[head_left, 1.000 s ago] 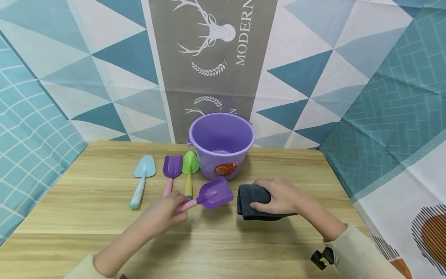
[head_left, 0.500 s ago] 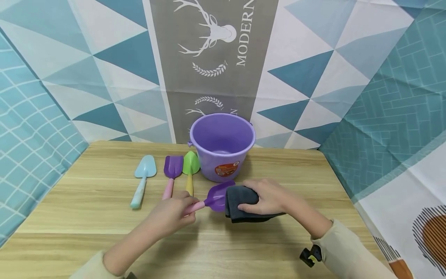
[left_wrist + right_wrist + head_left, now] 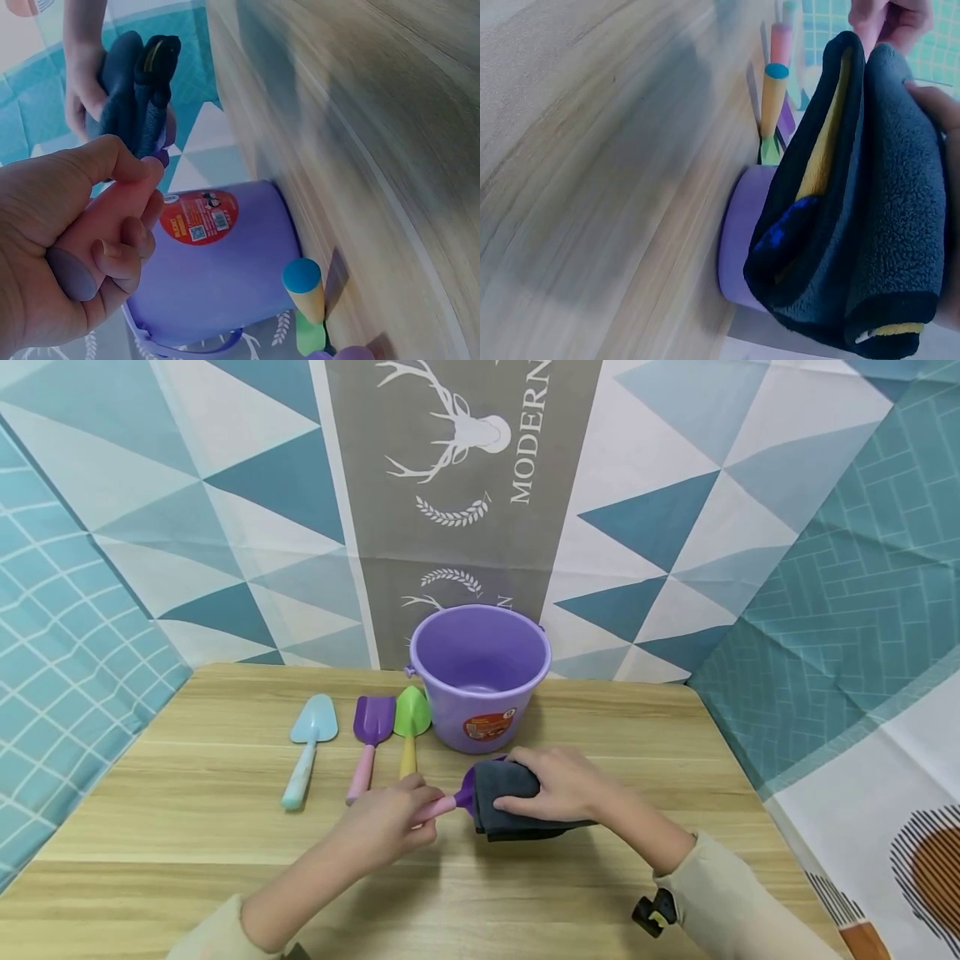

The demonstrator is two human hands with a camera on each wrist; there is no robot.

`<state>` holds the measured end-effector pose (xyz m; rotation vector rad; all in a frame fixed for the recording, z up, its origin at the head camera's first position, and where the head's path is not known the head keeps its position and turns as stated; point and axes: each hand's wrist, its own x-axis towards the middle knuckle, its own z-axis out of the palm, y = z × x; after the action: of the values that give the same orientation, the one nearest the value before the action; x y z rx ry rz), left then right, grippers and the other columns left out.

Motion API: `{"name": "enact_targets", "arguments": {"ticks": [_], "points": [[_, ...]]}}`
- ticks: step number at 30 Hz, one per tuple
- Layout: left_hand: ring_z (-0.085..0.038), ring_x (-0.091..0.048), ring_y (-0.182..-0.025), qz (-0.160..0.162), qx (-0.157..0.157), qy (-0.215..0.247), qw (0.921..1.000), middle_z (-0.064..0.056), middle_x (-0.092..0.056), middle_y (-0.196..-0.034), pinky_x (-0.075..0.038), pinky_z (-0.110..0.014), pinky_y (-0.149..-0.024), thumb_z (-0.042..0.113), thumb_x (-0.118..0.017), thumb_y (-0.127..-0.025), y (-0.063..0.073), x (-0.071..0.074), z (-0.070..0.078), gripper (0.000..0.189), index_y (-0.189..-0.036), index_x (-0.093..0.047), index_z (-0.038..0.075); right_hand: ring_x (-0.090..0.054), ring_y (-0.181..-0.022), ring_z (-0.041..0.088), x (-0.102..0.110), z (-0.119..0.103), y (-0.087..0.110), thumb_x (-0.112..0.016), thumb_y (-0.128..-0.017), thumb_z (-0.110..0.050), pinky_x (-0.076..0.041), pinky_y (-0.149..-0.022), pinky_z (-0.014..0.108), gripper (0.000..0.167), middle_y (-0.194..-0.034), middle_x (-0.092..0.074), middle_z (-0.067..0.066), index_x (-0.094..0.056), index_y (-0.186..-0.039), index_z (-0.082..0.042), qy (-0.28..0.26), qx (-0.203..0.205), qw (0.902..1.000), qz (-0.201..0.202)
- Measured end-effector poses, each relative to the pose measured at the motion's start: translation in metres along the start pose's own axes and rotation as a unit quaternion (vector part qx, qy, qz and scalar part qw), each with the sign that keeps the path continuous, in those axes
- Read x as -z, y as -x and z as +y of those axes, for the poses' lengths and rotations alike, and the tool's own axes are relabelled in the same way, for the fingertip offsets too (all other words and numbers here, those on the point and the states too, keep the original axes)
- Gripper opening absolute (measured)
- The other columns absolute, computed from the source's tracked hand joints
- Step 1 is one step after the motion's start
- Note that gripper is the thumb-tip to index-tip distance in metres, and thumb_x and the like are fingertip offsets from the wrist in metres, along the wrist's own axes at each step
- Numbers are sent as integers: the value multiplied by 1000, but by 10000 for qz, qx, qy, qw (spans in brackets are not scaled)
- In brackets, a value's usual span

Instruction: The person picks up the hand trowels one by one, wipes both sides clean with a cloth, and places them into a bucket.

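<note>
My left hand (image 3: 393,821) grips the pink handle (image 3: 112,217) of a purple toy shovel (image 3: 467,793), its blade pointing right. With my right hand (image 3: 558,785) I hold a folded dark grey towel (image 3: 504,793) over that blade, so most of the blade is hidden. In the right wrist view the towel (image 3: 900,187) shows a fuzzy outside and yellow inner folds. Both hands are above the wooden table, casting shadows on it. A purple bucket (image 3: 480,710) with a red label stands upright just behind the shovel and towel.
Left of the bucket lie a light blue trowel (image 3: 313,720), a second purple shovel (image 3: 373,720) with a pink handle, and a green trowel (image 3: 411,714) with a yellow handle. The wooden table (image 3: 187,835) ends at a patterned cloth backdrop (image 3: 630,527).
The towel in my right hand has moved left onto the shovel's blade and now covers most of it. My left hand has shifted slightly right with the shovel.
</note>
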<state>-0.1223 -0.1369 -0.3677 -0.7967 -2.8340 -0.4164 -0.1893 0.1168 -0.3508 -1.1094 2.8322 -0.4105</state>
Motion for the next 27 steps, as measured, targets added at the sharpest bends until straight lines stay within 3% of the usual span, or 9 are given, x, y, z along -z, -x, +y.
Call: {"name": "enact_targets", "arguments": {"ticks": [10, 14, 19, 27], "points": [[-13, -62, -65, 53, 77, -153, 9998, 5, -61, -88, -50, -25, -55, 22, -68, -77, 2, 3, 5, 26, -101, -69, 12, -57, -79, 6, -5, -11, 1, -65, -80, -54, -48, -67, 26, 51, -101, -64, -6, -55, -115, -18, 413, 159, 9964, 717], [-14, -64, -67, 65, 80, -127, 9999, 3, -62, -89, -50, -26, -55, 20, -68, -76, 2, 3, 4, 26, -101, -69, 11, -62, -88, 12, -8, -13, 1, -62, -84, -50, -51, -75, 33, 50, -108, -65, -1, -55, -119, -15, 559, 318, 9958, 645], [-14, -63, -67, 4, 103, -116, 9999, 2, -62, -89, -50, -25, -55, 20, -69, -77, 1, 4, 3, 27, -102, -69, 10, -61, -100, 18, -12, -17, 2, -58, -87, -49, -50, -85, 41, 52, -115, -64, 2, -54, -126, -15, 644, 228, 9964, 497], [-8, -54, -59, 61, 189, 17, 9998, 3, -58, -83, -42, -20, -49, 20, -67, -78, -2, 5, 5, 26, -102, -69, 11, -58, -100, 16, -16, -21, 3, -57, -86, -47, -49, -84, 42, 51, -112, -61, 0, -51, -126, -16, 1091, 179, 9883, 1055]]}}
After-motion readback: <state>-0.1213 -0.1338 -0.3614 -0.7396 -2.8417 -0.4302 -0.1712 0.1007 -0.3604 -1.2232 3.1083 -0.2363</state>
